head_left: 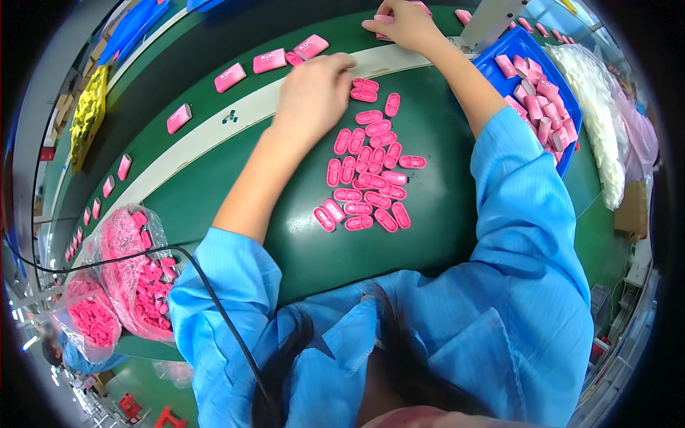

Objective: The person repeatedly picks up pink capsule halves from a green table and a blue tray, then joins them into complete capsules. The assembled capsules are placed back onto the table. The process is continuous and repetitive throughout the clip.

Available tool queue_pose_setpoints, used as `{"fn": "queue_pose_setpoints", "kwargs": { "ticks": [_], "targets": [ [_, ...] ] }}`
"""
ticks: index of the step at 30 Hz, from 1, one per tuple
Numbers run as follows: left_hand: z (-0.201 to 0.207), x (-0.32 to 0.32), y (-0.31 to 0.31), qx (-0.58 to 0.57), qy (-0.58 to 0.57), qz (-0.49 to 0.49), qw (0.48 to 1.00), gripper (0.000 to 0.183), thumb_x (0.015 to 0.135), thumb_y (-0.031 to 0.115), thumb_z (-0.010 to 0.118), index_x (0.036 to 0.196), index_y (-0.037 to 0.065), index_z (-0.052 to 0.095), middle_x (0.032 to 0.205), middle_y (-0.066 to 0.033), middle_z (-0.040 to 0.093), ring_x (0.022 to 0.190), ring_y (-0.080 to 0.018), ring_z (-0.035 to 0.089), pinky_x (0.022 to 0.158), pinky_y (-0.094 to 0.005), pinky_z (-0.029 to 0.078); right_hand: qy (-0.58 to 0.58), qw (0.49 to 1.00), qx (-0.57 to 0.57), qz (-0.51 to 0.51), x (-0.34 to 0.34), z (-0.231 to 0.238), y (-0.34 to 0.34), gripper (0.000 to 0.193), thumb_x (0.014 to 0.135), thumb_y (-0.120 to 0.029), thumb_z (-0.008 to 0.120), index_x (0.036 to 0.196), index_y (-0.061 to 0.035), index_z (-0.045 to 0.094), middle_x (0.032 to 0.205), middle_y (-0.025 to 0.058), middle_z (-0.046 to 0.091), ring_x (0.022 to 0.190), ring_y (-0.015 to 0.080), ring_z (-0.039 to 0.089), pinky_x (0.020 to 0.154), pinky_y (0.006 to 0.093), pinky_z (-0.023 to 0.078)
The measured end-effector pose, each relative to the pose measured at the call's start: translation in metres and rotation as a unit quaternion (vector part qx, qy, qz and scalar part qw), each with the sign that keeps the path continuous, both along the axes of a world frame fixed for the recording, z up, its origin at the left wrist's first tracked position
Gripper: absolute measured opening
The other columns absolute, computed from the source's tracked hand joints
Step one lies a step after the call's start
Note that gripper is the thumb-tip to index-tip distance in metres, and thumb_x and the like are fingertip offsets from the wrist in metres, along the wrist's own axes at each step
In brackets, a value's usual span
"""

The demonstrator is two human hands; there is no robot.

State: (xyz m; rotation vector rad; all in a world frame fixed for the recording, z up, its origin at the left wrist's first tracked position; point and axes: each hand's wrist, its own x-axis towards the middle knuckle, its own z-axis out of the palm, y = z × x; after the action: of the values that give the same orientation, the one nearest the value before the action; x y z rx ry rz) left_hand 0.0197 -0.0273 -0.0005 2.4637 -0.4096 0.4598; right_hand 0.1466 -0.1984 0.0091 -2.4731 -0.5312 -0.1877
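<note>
Pink rounded casing (384, 19) is seen pinched in the right hand (412, 28), near the green conveyor belt (205, 103).
Many similar casings are gathered in the blue plastic bin (486, 69), apparently finished; numerous pink oval plastic pieces (376, 158) are left on the green table (435, 221). Whether the blurred left hand (312, 91) grips anything cannot be told.

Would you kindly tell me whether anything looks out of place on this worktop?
Nothing is clearly spilled or damaged. One pink piece among the oval pink parts looks odd: it shows a smooth side, while most neighbours show recessed faces. Dark green patches also interrupt the white strip.
</note>
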Motion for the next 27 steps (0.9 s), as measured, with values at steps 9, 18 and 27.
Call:
{"fn": "queue_pose_setpoints", "kwargs": {
  "ticks": [9, 18, 27],
  "targets": [
    [0.005, -0.029, -0.002, 0.012, -0.009, 0.006, 1.0, 0.021, 0.077, 0.016, 0.069, 0.095, 0.005, 0.067, 0.074, -0.0076, 0.063, 0.062, -0.0157, 0.058, 0.057, -0.0282, 0.046, 0.188, 0.92, 0.339, 0.062, -0.044, -0.037, -0.014, 0.035, 0.083, -0.026, 0.068, 0.105, 0.0006, 0.061, 0.092, 0.0075, 0.063, 0.072, 0.009, 0.057, 0.065, 0.0205, 0.048],
    [0.014, -0.139, -0.026, 0.132, -0.021, -0.332, 0.934, 0.05, 0.073, 0.043, 0.067, 0.116, 0.019, 0.057, 0.129, -0.0052, 0.048, 0.123, -0.0272, 0.043, 0.101, -0.0576, 0.028, 0.147, 0.894, 0.415, 0.082, -0.068, -0.045, -0.001, 0.036, 0.083, -0.01, 0.066, 0.115, 0.0025, 0.054, 0.1, 0.0107, 0.063, 0.09, 0.0148, 0.06, 0.081, 0.0265, 0.049],
    [-0.002, -0.079, -0.007, 0.194, -0.104, -0.406, 0.887, 0.036, 0.079, 0.026, 0.063, 0.114, 0.018, 0.058, 0.127, -0.003, 0.051, 0.125, -0.0253, 0.041, 0.106, -0.0571, 0.023, 0.142, 0.891, 0.424, 0.071, -0.069, -0.045, 0.009, 0.037, 0.082, -0.011, 0.066, 0.114, 0.0034, 0.053, 0.102, 0.0109, 0.063, 0.094, 0.0151, 0.06, 0.084, 0.0262, 0.048]
  ]
}}
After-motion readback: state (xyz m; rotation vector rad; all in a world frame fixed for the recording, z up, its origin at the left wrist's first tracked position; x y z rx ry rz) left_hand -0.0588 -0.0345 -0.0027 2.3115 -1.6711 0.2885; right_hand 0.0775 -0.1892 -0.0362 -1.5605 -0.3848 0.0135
